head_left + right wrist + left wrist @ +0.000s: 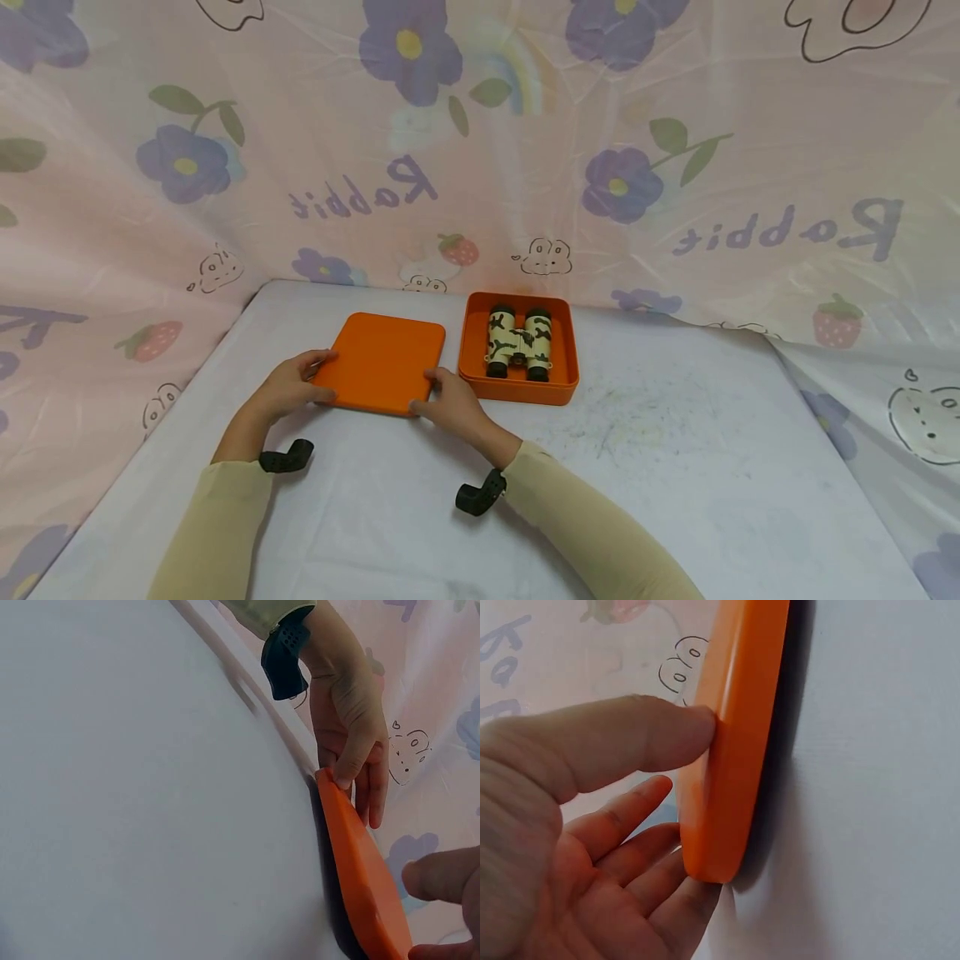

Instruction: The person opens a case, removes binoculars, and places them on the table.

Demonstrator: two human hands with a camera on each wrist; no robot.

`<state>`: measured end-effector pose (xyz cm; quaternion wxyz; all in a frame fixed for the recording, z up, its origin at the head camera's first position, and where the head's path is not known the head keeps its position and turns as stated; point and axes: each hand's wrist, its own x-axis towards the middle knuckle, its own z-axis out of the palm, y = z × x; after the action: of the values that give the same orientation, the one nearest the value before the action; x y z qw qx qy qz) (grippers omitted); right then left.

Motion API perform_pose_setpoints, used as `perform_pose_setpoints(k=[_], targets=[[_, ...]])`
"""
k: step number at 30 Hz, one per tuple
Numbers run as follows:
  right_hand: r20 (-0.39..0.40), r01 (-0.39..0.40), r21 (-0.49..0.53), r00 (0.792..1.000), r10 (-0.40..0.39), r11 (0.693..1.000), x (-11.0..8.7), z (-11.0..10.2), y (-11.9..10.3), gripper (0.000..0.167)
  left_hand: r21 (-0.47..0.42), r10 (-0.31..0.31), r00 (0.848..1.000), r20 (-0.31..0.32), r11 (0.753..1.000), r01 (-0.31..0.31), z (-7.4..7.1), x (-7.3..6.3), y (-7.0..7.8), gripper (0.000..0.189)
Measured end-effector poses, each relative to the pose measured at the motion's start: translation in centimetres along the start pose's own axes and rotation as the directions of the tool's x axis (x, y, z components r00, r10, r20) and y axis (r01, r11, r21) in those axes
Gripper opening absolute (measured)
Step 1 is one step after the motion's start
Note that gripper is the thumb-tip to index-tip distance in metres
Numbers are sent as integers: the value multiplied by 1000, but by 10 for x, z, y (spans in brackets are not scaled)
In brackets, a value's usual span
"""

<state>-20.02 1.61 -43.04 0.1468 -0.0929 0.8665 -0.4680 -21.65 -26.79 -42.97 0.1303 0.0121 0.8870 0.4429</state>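
Left hand: thumb and fingers curled in a narrow gap, gripping the left edge of the orange lid.
Right hand: thumb and finger parted, holding the right edge.
Lid: off, on or just above the table.
Orange box: beside lid, not yet covered.
Binoculars: camouflage-patterned, already inside box.

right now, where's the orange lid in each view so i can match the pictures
Head: the orange lid is left of centre, a little below mid-height.
Left wrist: the orange lid shows edge-on near the middle, running down from the top edge.
Right wrist: the orange lid slants through the lower right to the bottom edge.
Shared landmark: the left hand, its thumb at the lid's edge in all three.
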Motion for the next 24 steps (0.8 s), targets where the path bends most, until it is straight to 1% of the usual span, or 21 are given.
perform_pose_setpoints(k=[10, 16, 18, 20, 24], targets=[[11, 35, -33, 999, -35, 999, 1, 1, 1, 59, -12, 5, 1000, -3, 1000, -5, 1, 0, -2, 75], [27, 73, -50, 997, -71, 996, -1, 0, 1, 58, 6, -1, 1000, -15, 1000, 1, 0, -2, 2, 77], [29, 92, -59, 995, -90, 994, -3, -2, 1, 58, 30, -2, 1000, -30, 1000, 3, -1, -3, 4, 75], [28, 114, -62, 993, -112, 992, -6, -4, 3, 56, 68, 7, 998, -57, 998, -3, -2, -5, 8, 73], [20, 154, -47, 988, -154, 987, -13, -11, 3, 52, 130, 55, 991, -122, 991, -38, -2, -7, 16, 67]])
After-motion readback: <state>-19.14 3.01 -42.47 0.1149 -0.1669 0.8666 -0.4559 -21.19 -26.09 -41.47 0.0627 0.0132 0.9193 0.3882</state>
